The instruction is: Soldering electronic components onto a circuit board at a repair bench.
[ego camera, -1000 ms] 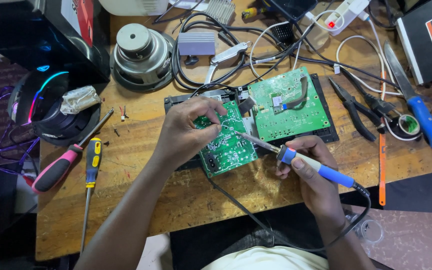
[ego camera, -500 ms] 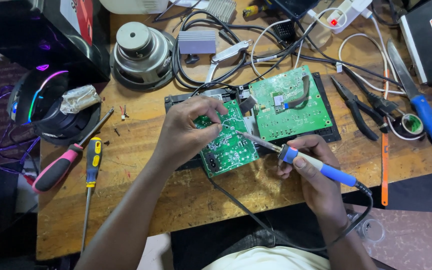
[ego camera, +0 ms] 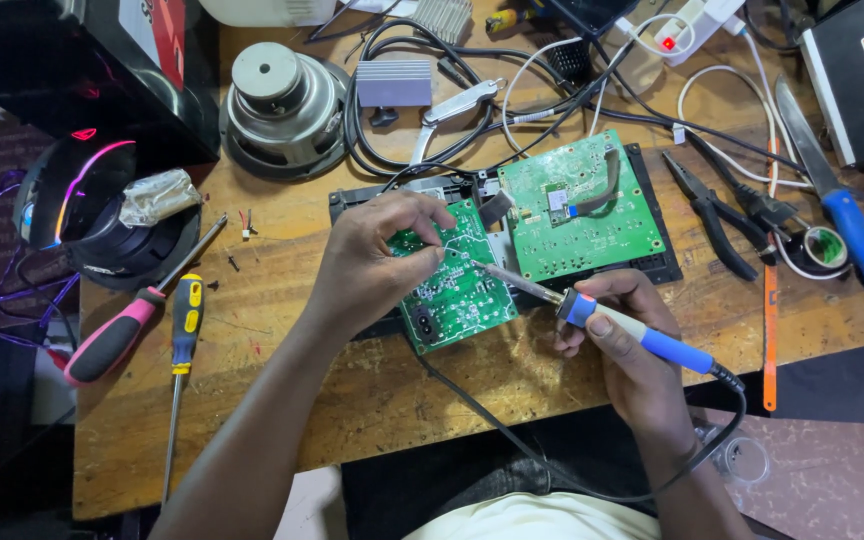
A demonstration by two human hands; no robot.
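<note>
While your right hand (ego camera: 632,360) grips the soldering iron (ego camera: 602,315), its tip touches the small circuit board (ego camera: 457,285); your left hand (ego camera: 372,262) pinches something thin there, so soldering looks underway, not finished.

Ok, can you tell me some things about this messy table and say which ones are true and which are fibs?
1. The right hand holds a soldering iron with a blue handle. True.
2. The iron's tip points at the small green circuit board. True.
3. The left hand is holding the pink-handled screwdriver. False: that screwdriver lies alone on the wooden table; the left hand rests on the small board.
4. The round speaker sits on top of the bigger green board. False: it stands on the table, apart from it.
5. Black pliers lie to the right of the bigger board. True.
</note>
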